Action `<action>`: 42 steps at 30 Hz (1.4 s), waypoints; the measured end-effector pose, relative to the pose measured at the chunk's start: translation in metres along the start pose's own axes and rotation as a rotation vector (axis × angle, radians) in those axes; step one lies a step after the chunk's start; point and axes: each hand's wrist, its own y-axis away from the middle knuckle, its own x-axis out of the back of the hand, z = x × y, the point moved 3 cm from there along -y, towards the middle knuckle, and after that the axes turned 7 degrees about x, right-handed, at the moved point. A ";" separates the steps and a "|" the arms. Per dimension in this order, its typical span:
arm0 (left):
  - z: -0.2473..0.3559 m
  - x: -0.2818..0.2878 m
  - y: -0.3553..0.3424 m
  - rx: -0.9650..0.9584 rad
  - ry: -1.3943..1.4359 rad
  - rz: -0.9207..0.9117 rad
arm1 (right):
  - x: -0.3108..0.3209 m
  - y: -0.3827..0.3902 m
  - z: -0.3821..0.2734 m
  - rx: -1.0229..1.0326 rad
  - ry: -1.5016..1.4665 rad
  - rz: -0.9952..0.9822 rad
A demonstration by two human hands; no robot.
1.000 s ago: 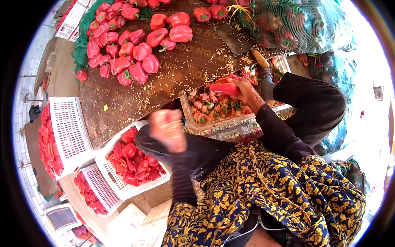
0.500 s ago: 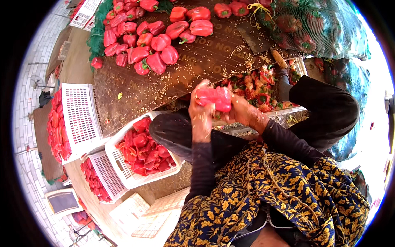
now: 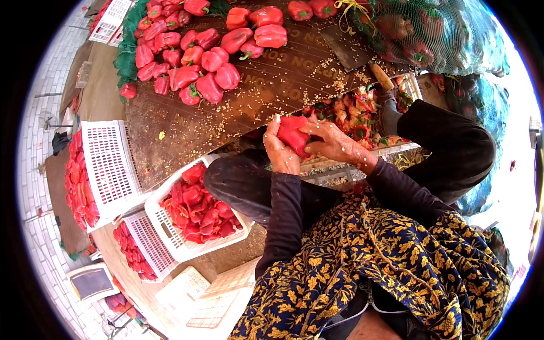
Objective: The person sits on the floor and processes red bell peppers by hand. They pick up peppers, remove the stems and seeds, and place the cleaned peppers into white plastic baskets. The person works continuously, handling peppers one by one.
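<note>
Red pepper [image 3: 293, 135] sits near picture centre, gripped from both sides: the left hand [image 3: 279, 152] clasps it at 9 o'clock, the right hand [image 3: 335, 144] closes on it at 3 o'clock. Beneath lies a brown board [image 3: 187, 127] strewn with pale seeds, a heap of whole peppers [image 3: 192, 56] at 11 o'clock. A tray of cores and scraps [image 3: 362, 110] lies at 2 o'clock; a white crate of cut peppers [image 3: 192, 209] at 7 o'clock. Pale tiled floor [image 3: 39, 226] runs along the left rim.

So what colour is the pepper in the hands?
Red. The bell pepper, held between the left hand and right hand, shows best in the head view.
</note>
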 end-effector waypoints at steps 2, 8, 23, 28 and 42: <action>0.001 0.003 -0.004 -0.060 -0.003 0.051 | -0.004 -0.002 0.002 0.033 0.057 0.045; -0.009 -0.012 0.014 -0.502 -0.206 0.340 | -0.032 -0.003 0.049 -0.259 0.186 0.320; 0.250 0.290 0.131 -0.951 -0.963 1.100 | 0.077 -0.147 0.092 0.145 0.529 0.251; 0.203 0.177 0.092 -1.066 -1.124 1.136 | 0.095 -0.242 0.117 0.158 0.799 0.236; -0.079 -0.001 -0.024 -0.572 -1.641 -0.347 | 0.047 -0.026 0.081 -0.486 0.272 0.069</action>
